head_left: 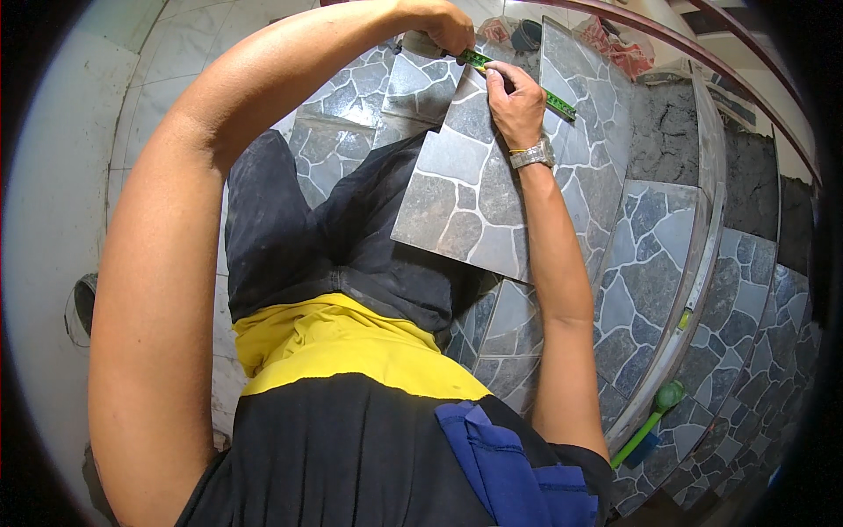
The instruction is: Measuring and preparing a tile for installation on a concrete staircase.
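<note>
A grey stone-patterned tile [465,189] with white joint lines lies tilted across my right leg. Over its far end runs a green measuring tape [559,105], a stiff strip with dark markings. My right hand [516,98], a watch on its wrist, pinches the strip between thumb and fingers close to the tile. At the strip's left end, my left hand [446,28] curls its fingers closed around it. Just below that hand is a grey rounded object [421,44], partly covered, whose kind I cannot make out.
Patterned tiles [650,263] cover the steps on the right, beside wet grey mortar [665,132]. A long metal straightedge [700,281] crosses them. Near it lies a green-headed mallet [668,395]. A dark red rail [733,79], a dark cup [526,36] and a crumpled plastic bag [619,46] are farther off.
</note>
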Demonstrator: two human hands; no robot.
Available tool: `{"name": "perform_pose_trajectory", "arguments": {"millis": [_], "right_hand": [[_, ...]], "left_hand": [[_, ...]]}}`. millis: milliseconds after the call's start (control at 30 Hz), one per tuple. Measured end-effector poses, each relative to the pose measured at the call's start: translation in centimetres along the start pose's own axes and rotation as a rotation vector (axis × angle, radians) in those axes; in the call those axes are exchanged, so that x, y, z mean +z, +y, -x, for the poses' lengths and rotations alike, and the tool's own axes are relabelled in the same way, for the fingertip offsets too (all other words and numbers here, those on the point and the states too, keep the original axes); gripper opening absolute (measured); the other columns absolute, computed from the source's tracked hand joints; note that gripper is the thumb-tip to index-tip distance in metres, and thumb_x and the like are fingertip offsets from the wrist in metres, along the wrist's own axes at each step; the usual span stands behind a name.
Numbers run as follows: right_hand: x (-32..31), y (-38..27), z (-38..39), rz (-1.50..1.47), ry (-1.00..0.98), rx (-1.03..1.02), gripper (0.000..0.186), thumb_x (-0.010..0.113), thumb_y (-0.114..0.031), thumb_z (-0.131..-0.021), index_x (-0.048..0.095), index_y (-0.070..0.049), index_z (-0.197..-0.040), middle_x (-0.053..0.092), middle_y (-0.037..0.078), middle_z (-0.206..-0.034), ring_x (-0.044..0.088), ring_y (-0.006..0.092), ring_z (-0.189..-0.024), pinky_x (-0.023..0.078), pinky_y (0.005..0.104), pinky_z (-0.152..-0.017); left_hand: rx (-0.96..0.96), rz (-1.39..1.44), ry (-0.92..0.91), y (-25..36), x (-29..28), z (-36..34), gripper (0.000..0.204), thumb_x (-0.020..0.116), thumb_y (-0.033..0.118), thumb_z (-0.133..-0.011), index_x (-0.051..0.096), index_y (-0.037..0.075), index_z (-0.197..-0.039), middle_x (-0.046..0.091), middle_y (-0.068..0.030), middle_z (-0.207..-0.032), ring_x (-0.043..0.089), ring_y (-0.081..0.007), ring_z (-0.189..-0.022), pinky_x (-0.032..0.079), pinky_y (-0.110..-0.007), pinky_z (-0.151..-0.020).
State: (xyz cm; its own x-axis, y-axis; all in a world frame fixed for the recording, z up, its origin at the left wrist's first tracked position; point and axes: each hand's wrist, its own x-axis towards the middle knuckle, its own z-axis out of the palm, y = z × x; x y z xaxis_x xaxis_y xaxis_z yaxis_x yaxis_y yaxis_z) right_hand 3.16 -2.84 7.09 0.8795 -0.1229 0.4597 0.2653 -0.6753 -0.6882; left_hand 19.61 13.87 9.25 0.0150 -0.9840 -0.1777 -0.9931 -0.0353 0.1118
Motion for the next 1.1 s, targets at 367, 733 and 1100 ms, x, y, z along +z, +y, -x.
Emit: {"name": "perform_pose_trajectory", "arguments": {"millis": [367,733,1100], "right_hand": [[0.6,0.1,-0.1,-0.037,0.032,-0.033,0.015,0.069,-0.009,-0.089,0.076,-0.002,-0.1,0.075,0.014,-0.09,0.072,0.0248,-0.077,0.055,0.0338,-0.072],[-6.6,-4.3,5.0,-0.347,0.149,0.295,0.014,0.065,-0.008,-0.097,0.072,0.0,-0.107,0.07,0.003,-0.086,0.061,0.0077,-0.069,0.048,0.0232,-0.062],[-26.4,-16.8,20.8,0.121,0.641,0.264,0.024,0.048,-0.002,-0.104,0.07,0.001,-0.114,0.069,0.011,-0.107,0.064,0.0119,-0.076,0.051,0.0253,-0.066]], "left_hand": [[0.02,0.003,-0.006,-1.8,1.4,-0.6,0.03,0.059,0.007,-0.077,0.073,0.007,-0.104,0.073,-0.0173,-0.098,0.071,-0.0312,-0.093,0.056,-0.045,-0.082],[-0.488,0.813,-0.013,3.6,-4.4,1.1,0.027,0.061,0.027,-0.095,0.074,0.005,-0.104,0.068,-0.0078,-0.085,0.065,-0.0186,-0.074,0.055,-0.034,-0.068],[-0.166,1.869,-0.024,24.8,-5.3,0.2,0.023,0.062,0.02,-0.088,0.07,-0.001,-0.095,0.068,-0.0086,-0.085,0.065,-0.0165,-0.074,0.054,-0.03,-0.071]]}}
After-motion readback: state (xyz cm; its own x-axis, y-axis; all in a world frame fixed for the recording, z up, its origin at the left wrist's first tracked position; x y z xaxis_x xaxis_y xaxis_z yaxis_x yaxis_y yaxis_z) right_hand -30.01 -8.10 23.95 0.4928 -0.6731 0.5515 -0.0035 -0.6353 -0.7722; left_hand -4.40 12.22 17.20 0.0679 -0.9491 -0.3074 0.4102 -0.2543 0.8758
